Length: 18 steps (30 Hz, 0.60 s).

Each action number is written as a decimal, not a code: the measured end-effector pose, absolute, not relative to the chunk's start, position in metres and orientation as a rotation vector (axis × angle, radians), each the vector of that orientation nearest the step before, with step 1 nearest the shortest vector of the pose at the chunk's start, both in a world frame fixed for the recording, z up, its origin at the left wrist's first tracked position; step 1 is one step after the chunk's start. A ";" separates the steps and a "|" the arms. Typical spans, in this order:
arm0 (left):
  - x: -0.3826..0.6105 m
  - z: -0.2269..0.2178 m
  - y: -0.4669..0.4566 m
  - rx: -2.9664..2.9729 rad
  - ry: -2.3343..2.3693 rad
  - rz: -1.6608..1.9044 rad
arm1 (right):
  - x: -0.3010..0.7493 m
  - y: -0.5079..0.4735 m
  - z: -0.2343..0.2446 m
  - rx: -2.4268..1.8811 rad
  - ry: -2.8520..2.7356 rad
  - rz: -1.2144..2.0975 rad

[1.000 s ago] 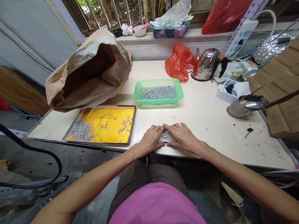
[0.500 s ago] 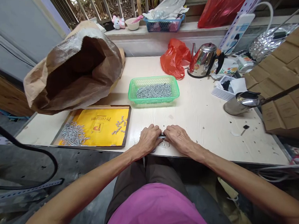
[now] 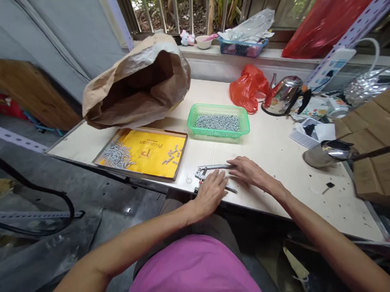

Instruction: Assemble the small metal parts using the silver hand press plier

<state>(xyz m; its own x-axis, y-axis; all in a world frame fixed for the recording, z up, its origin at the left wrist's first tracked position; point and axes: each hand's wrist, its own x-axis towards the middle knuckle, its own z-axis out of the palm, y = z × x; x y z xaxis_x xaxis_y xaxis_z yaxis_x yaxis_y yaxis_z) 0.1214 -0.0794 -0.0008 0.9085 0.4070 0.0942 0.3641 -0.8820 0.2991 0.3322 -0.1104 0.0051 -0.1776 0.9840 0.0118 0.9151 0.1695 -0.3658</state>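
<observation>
A small metal hand tool [image 3: 204, 170] with a long lever lies near the table's front edge. My left hand [image 3: 211, 192] rests on its near side, fingers curled over it. My right hand [image 3: 247, 170] lies flat beside it, fingertips touching the end of the lever. A yellow-lined tray [image 3: 149, 152] at the left holds a heap of small silver metal pieces [image 3: 118, 155] and a few loose ones. Behind the tool a green basket [image 3: 218, 120] holds more of the same pieces.
A big open brown paper sack [image 3: 139, 84] lies at the back left. A red plastic bag [image 3: 247, 87], a steel kettle [image 3: 284, 95], a metal ladle pot [image 3: 325, 153] and cardboard boxes [image 3: 378, 142] fill the back right. The table edge [image 3: 276, 209] is at my lap.
The view swung right and tilted. My hands, which were together over the tool, moved apart: the left slid back to its near side, the right out to the lever, uncovering the tool.
</observation>
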 end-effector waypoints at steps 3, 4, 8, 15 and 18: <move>0.118 -0.006 -0.094 2.736 0.481 0.278 | 0.330 -0.098 0.000 -1.934 -2.130 0.270; 0.118 -0.008 -0.097 2.718 0.476 0.291 | 0.329 -0.092 0.001 -1.962 -2.122 0.242; 0.117 -0.013 -0.099 2.668 0.504 0.346 | 0.320 -0.076 0.014 -2.093 -2.130 0.190; 0.103 -0.023 -0.107 2.633 0.447 0.368 | 0.240 -0.076 0.043 -1.507 -2.724 0.286; 0.097 -0.024 -0.109 2.658 0.374 0.399 | 0.217 -0.073 0.031 -1.418 -2.905 0.242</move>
